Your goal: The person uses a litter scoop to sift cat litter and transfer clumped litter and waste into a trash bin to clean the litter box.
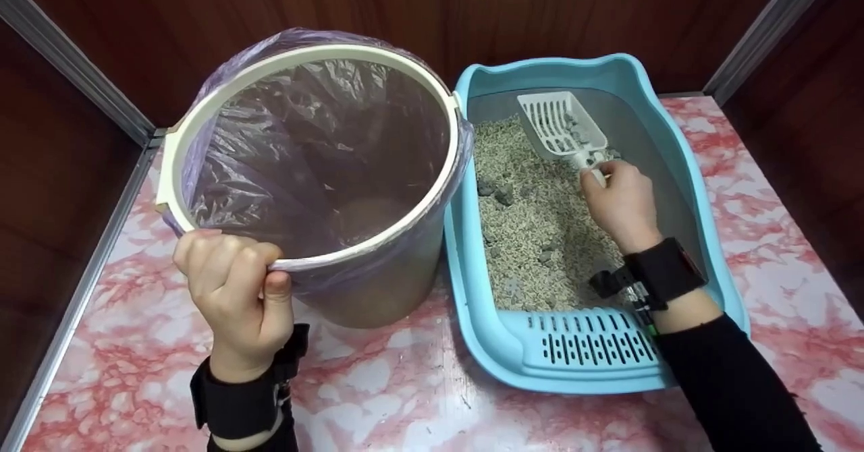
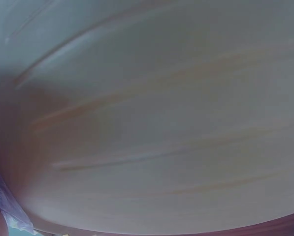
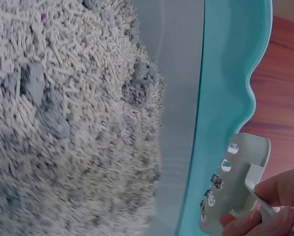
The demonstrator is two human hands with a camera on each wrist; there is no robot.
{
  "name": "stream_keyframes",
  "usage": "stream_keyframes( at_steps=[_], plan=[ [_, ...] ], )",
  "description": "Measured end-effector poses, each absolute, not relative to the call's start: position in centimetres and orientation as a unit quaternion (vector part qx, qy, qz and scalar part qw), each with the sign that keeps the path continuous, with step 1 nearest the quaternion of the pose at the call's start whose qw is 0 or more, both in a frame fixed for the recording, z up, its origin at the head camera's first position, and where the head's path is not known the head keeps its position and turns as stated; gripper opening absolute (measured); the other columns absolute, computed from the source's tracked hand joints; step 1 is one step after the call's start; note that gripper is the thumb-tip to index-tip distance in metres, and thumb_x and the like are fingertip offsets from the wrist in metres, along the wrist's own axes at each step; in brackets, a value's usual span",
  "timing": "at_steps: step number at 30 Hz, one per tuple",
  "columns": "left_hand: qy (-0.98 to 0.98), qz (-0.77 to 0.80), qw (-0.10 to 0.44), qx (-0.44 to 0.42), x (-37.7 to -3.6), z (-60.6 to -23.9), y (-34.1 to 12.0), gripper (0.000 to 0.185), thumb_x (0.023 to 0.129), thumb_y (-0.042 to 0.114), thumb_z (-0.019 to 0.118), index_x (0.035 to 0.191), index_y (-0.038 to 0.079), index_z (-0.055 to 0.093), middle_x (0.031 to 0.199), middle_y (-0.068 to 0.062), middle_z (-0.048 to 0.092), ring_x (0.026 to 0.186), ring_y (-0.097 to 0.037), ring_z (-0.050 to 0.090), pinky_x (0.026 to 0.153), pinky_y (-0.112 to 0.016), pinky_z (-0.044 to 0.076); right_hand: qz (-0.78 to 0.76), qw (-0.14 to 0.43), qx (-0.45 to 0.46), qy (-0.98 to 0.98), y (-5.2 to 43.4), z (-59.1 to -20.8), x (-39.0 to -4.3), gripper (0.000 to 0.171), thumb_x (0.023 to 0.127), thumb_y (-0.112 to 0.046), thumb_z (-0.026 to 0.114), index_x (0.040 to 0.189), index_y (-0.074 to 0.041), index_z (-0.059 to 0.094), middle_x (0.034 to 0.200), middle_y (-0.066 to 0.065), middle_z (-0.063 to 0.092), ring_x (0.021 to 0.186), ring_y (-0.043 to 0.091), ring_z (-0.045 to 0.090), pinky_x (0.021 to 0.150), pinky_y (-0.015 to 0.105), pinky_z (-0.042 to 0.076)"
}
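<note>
White slotted scoop (image 1: 561,127) w/ grey clumps, gripped by right hand (image 1: 619,204) over litter tray (image 1: 688,168); left hand (image 1: 233,290) grips lined bin (image 1: 202,111) rim, near worktop's left edge.

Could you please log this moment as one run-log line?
left hand: grips bin rim | right hand: holds scoop with clumps, over litter | tray: beside bin

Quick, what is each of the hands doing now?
Left hand: grips the bin rim.
Right hand: holds the scoop.
</note>
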State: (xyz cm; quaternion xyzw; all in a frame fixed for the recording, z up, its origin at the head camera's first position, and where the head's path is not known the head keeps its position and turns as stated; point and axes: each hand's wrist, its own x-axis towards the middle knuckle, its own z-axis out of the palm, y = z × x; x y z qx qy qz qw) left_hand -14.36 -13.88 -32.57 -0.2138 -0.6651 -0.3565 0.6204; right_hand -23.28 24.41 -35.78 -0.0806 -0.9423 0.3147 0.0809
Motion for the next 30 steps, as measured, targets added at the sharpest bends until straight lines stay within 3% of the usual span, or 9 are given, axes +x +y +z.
stream_keyframes(
  at_steps=[4,8,16,23,27,30],
  plan=[
    [-0.674,-0.349,0.615,-0.215,-14.3,-32.8,-14.1,0.062,0.101,0.051,0.047,0.061,0.002,0.046,0.056,-0.010,0.036,0.064,-0.030,0.028,0.082,-0.040,0.026,0.296,0.097,-0.082,-0.947,24.1,-35.0,-22.8,0.044,0.102,-0.031,0.047,0.125,0.003,0.061,0.085,0.016,0.062,0.056,0.016,0.045,0.057,0.033,0.034],
    [-0.676,-0.347,0.611,-0.221,-14.4,-32.9,-14.0,0.062,0.101,0.050,0.046,0.062,0.003,0.047,0.056,-0.010,0.036,0.064,-0.029,0.028,0.082,-0.040,0.026,0.293,0.102,-0.078,-0.947,23.9,-33.5,-22.4,0.043,0.101,-0.032,0.049,0.123,0.003,0.062,0.091,0.018,0.065,0.058,0.014,0.048,0.055,0.031,0.037],
    [-0.679,-0.345,0.606,-0.231,-14.3,-32.6,-13.8,0.060,0.102,0.048,0.045,0.063,0.003,0.047,0.057,-0.010,0.037,0.064,-0.030,0.028,0.081,-0.040,0.025,0.330,0.108,-0.040,-0.937,22.4,-26.8,-21.4,0.039,0.098,-0.030,0.059,0.111,0.007,0.063,0.081,0.006,0.062,0.052,0.002,0.048,0.044,0.020,0.041],
    [-0.684,-0.338,0.603,-0.234,-14.3,-32.6,-14.2,0.059,0.103,0.048,0.044,0.064,0.004,0.047,0.058,-0.009,0.038,0.064,-0.030,0.029,0.080,-0.041,0.025,0.282,0.116,0.013,-0.952,20.1,-20.9,-20.9,0.042,0.095,-0.043,0.060,0.111,-0.005,0.069,0.075,-0.001,0.061,0.051,0.007,0.049,0.043,0.023,0.041],
    [-0.685,-0.335,0.602,-0.236,-14.3,-32.5,-14.3,0.059,0.103,0.049,0.044,0.064,0.004,0.048,0.058,-0.009,0.038,0.065,-0.030,0.029,0.080,-0.041,0.025,0.258,0.110,0.062,-0.958,16.7,-19.4,-21.4,0.041,0.092,-0.051,0.059,0.109,-0.016,0.071,0.074,0.002,0.063,0.052,0.012,0.051,0.045,0.027,0.041],
    [-0.686,-0.333,0.602,-0.236,-14.3,-32.6,-14.4,0.059,0.103,0.049,0.043,0.064,0.004,0.049,0.059,-0.009,0.039,0.065,-0.031,0.030,0.080,-0.042,0.025,0.233,0.087,0.109,-0.962,13.0,-19.0,-21.3,0.036,0.093,-0.050,0.058,0.103,-0.017,0.071,0.074,0.001,0.063,0.056,0.015,0.052,0.048,0.030,0.041]
  ],
)
